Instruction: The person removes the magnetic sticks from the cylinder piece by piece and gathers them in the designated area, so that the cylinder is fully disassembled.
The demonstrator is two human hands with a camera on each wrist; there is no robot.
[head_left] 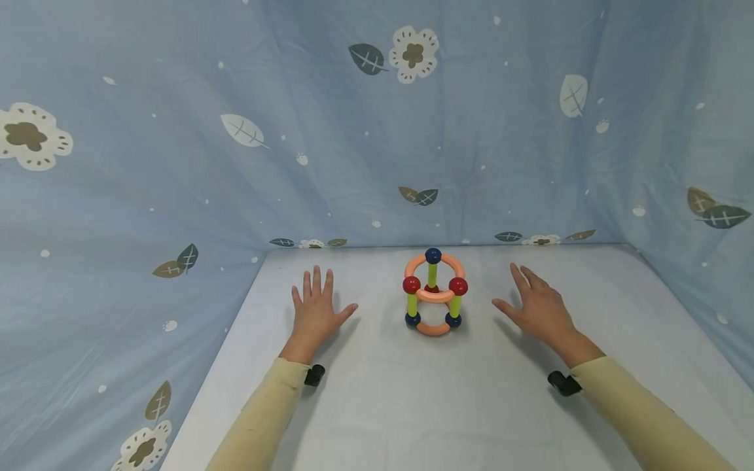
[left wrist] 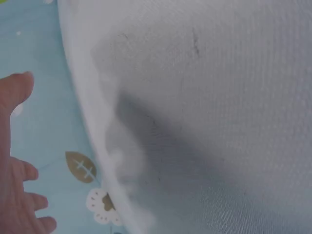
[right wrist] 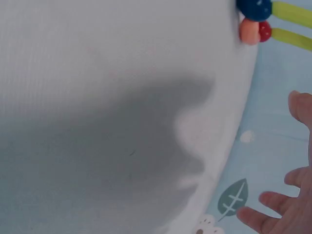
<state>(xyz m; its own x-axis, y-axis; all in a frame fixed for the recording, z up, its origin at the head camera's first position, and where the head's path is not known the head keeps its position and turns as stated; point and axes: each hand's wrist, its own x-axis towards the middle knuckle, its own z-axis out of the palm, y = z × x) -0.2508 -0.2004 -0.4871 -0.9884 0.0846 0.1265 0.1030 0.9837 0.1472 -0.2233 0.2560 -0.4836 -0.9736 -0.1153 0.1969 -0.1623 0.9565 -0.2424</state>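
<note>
A small toy frame [head_left: 433,296] of orange curved rods, yellow-green sticks and red and dark blue balls stands upright on the white table, between the two hands. To its left my left hand [head_left: 316,313] hovers with fingers spread and holds nothing. On the other side is my right hand [head_left: 538,307], its fingers extended, also holding nothing and apart from the toy. The right wrist view catches part of the toy, a blue ball [right wrist: 255,8] and yellow-green sticks, at the top right. In the left wrist view, my left hand [left wrist: 17,180] shows only along the left edge.
The white tabletop [head_left: 436,399] reaches from the front to a blue curtain [head_left: 330,131] with leaf and flower prints, which hangs behind and at both sides. Black straps with small devices [head_left: 564,384] sit at the wrists. Shadows of the hands fall on the table.
</note>
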